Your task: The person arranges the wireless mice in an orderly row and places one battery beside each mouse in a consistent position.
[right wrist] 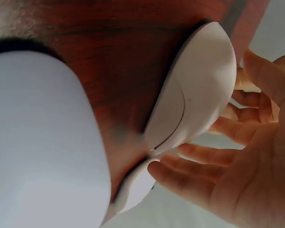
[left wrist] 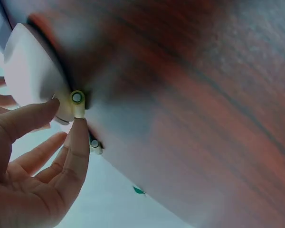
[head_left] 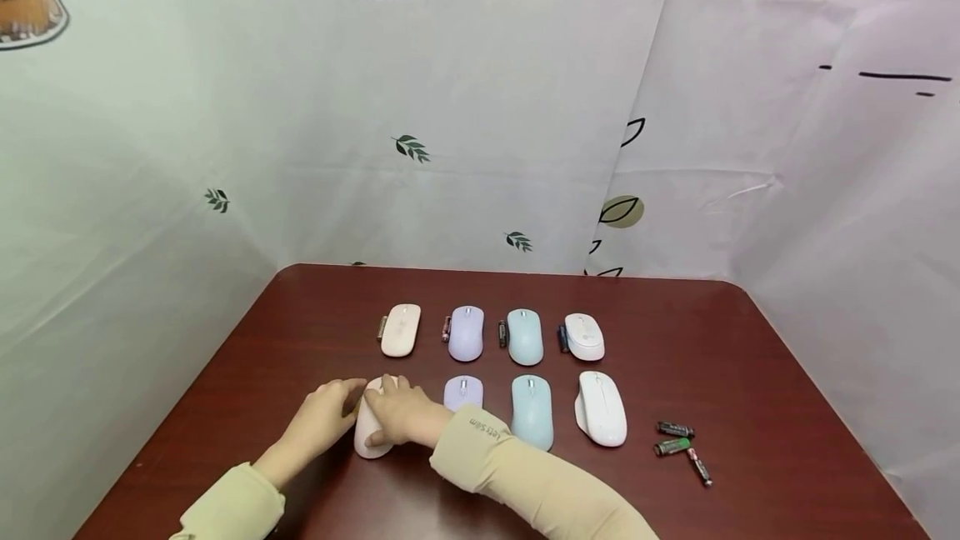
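Note:
A pale pink mouse [head_left: 366, 427] lies at the left of the near row, between the two hands. My right hand [head_left: 408, 411] reaches over it, fingers extended along its top and thumb near its close end. In the right wrist view those fingers look nearly straight beside the mouse [right wrist: 204, 71]. On the mouse's other side is my left hand [head_left: 318, 419]. There a small battery [left wrist: 79, 111] sits against the mouse's edge in the left wrist view. A fingertip of the left hand touches the battery's lower end, with the thumb at the mouse's side.
Beside the pink mouse are a lilac mouse [head_left: 462, 391], a blue mouse [head_left: 532, 415] and a white mouse [head_left: 602, 409]. Behind stands a matching row, each with batteries at its left, such as the dark battery [head_left: 503, 333]. Loose batteries [head_left: 672, 446] lie at right.

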`<state>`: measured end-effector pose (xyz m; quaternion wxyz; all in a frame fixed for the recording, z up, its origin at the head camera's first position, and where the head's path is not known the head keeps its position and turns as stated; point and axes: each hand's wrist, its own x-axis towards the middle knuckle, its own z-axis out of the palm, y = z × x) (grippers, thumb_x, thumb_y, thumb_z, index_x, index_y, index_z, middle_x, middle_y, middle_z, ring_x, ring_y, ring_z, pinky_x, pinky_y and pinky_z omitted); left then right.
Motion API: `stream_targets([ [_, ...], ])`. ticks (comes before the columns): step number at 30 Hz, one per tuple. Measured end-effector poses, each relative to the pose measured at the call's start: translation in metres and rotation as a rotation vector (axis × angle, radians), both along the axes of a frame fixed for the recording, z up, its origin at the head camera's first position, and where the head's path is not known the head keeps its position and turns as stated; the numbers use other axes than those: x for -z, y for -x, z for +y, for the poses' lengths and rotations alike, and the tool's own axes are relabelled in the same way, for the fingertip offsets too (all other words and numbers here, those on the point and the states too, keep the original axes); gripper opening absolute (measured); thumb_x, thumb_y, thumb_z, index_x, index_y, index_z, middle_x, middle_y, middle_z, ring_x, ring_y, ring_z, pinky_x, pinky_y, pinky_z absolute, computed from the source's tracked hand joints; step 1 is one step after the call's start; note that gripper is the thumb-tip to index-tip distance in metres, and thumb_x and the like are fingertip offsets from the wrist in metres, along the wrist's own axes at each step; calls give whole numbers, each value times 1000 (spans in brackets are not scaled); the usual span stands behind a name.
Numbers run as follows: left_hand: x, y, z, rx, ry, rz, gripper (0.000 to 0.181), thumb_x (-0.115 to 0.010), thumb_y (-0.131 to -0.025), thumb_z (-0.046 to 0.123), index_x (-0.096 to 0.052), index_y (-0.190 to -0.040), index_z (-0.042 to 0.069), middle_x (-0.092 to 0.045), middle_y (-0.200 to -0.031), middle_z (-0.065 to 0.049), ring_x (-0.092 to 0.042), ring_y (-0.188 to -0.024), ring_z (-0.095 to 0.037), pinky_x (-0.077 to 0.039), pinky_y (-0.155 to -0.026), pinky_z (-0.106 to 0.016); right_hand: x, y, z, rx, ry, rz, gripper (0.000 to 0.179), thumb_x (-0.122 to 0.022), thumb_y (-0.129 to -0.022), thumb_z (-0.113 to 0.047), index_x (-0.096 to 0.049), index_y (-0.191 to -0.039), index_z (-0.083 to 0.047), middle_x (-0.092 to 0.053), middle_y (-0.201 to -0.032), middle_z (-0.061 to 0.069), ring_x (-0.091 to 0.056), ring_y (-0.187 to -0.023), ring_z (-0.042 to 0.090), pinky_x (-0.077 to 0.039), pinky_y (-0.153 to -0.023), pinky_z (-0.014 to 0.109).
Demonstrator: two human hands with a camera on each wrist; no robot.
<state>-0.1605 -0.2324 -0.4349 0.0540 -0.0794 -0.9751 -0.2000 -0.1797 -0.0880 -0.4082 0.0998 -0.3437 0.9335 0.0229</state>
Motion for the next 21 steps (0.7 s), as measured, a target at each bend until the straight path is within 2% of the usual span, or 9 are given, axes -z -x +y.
stream_targets([
  [3,-4,-2,3,-16,29,18,33,-69,-73,-2,-66,-105,-3,-62,-78,-8,-57,-68,-20,-48,-60,-40,-3,-2,1,3,4,-15,64,-66,-80,-53,-47,-135,-24,-43,-143,3,-44,-130,23,-46,-94,35],
  [6,-6,-6,4,-30,78,57,31,-67,-72,-5,-68,-103,0,-58,-72,-6,-55,-62,-20,-45,-55,-38,-6,-6,5,-20,37,-21,61,-66,-81,-51,-48,-134,-26,-42,-145,3,-41,-133,25,-43,-99,38],
  [9,-7,-9,4,-41,128,92,30,-65,-71,-7,-69,-99,2,-61,-74,-8,-61,-64,-27,-47,-54,-40,-9,-11,15,-71,92,-23,58,-67,-82,-48,-50,-133,-26,-45,-143,3,-42,-132,25,-43,-98,39],
  [11,-8,-10,3,-41,138,88,31,-62,-70,-9,-69,-98,2,-63,-76,-11,-62,-66,-30,-48,-54,-40,-11,-13,24,-106,133,-31,57,-67,-83,-46,-50,-133,-25,-46,-142,3,-42,-132,26,-43,-99,40],
  [14,-10,-9,2,-37,133,80,31,-61,-70,-11,-69,-98,0,-67,-81,-14,-64,-68,-31,-48,-54,-39,-17,-14,39,-151,180,-32,56,-66,-84,-44,-50,-134,-23,-47,-142,6,-43,-132,29,-43,-101,41],
  [16,-12,-7,1,-43,110,72,31,-60,-70,-11,-69,-98,-1,-67,-82,-14,-62,-65,-27,-47,-53,-37,-21,-13,48,-174,204,-18,54,-65,-85,-43,-51,-133,-21,-48,-141,7,-44,-131,31,-42,-102,41],
  [18,-14,-5,-1,-58,81,66,30,-59,-72,-10,-69,-99,-1,-67,-80,-12,-58,-61,-23,-45,-51,-35,-23,-12,56,-185,228,-2,52,-64,-87,-41,-52,-133,-20,-50,-139,8,-46,-130,31,-40,-104,40],
  [21,-18,-5,-6,-90,47,70,30,-58,-73,-9,-69,-100,-1,-65,-73,-8,-48,-55,-16,-40,-48,-32,-26,-10,64,-200,257,18,48,-63,-88,-38,-54,-130,-17,-54,-134,6,-50,-127,25,-37,-107,36],
])
